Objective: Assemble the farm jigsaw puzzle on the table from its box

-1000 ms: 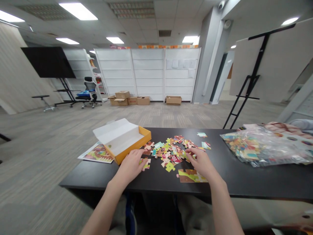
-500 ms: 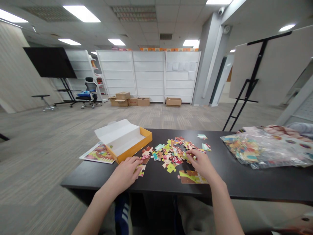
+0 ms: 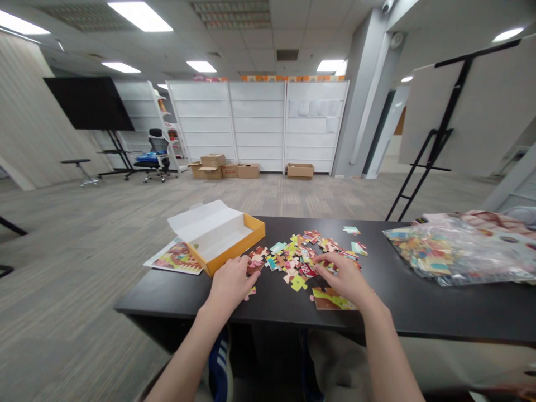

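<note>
Cardboard jigsaw pieces [image 3: 298,283] lie in a loose heap on the black table, in yellow-green, pink, red and pale blue. At the heap's left side my left hand [image 3: 235,280] hangs over a brown puzzle piece [image 3: 253,269], thumb and fingers apart. A lighter piece [image 3: 251,291] is partly covered below it. My right hand [image 3: 345,274] reaches into the heap's right side, its index finger and thumb apart beside a red piece with a white cross [image 3: 308,271]. Below that wrist lies a joined brown-and-green puzzle section [image 3: 330,301], partly hidden by my forearm.
An open yellow box [image 3: 237,248] with a white inside stands left of the heap, on top of a printed picture sheet [image 3: 176,258]. Two pale pieces [image 3: 352,229] lie apart at the back right. A clear plastic bag [image 3: 456,254] of colourful pieces covers the table's right side.
My left hand has moved right and away from me, over the brown piece. My right hand has shifted slightly left, towards the red piece. The camera view has tilted a little.
</note>
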The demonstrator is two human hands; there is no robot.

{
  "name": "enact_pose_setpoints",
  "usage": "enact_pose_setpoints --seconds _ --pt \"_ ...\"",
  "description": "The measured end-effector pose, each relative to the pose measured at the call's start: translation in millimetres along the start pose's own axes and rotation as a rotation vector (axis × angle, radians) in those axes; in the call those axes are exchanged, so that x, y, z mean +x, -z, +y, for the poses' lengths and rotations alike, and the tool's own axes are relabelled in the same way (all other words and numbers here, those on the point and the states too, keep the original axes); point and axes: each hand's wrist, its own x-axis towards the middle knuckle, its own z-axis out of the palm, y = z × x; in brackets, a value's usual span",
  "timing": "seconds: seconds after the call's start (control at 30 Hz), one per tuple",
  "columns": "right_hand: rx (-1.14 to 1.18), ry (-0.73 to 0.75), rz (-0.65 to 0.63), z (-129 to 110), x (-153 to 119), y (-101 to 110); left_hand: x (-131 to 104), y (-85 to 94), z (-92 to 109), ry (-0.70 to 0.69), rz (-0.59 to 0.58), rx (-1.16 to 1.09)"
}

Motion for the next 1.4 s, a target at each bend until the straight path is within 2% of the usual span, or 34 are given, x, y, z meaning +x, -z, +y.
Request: enact_pose_setpoints --seconds 0.13,0.37,0.63,0.7,0.77,0.83,0.9,0.97,1.07,1.17,1.4 --pt "-0.006 -0.010 -0.006 3 -1 0 6 5.7 5 0.037 0.003 -0.038" --pt "-0.002 -0.010 0.042 8 -3 6 10 15.1 -3 0.025 0.067 -0.077" --pt "0.006 -0.042 0.034 9 -4 12 -1 29.1 -5 -0.026 0.376 -0.113" --pt "0.028 -0.055 0.016 10 -4 13 -5 28.6 1 -0.075 0.438 -0.181" --pt "0.076 -0.088 -0.044 10 -6 13 -10 25.7 11 -0.182 0.455 -0.315" --pt "0.141 -0.143 -0.129 10 -8 14 -16 20.5 25 -0.348 0.388 -0.485" --pt "0.206 -0.199 -0.208 11 -11 14 -22 13.3 37 -0.525 0.247 -0.568" --pt "0.243 -0.234 -0.274 11 -12 14 -26 5.2 46 -0.605 0.112 -0.609" --pt "0.235 -0.254 -0.331 14 -13 11 -27 -5.1 48 -0.639 -0.045 -0.630" --pt "0.208 -0.242 -0.343 17 -14 9 -26 -9.8 44 -0.662 -0.128 -0.598" --pt "0.221 -0.244 -0.330 17 -12 10 -25 -14.3 48 -0.638 -0.151 -0.497"
